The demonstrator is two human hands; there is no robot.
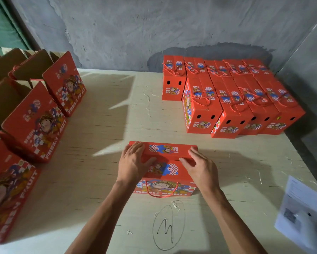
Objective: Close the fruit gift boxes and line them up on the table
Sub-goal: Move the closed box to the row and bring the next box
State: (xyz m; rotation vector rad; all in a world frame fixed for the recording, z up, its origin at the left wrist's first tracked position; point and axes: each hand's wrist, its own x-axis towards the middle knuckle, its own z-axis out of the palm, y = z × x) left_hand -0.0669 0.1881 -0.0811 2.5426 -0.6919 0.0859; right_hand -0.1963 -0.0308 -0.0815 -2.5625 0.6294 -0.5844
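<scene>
Left hand (134,162) and right hand (199,166) apart, fingers straight, pressing flat on top flaps of red gift box (164,167) at table's (108,125) near centre. Step judged: closing this box; flaps look nearly down, seam between them visible. Next move likely calls for seating flaps flush, then carrying box to closed boxes (232,99) ranked far right. Open boxes (35,114) wait left, brown cardboard inside. Printed glossy card, red cord handle (161,193) hanging at front; table pale, scratched wood grain.

Bare table (117,114) mid-way — open boxes (35,123) left, closed boxes (232,96) right.
</scene>
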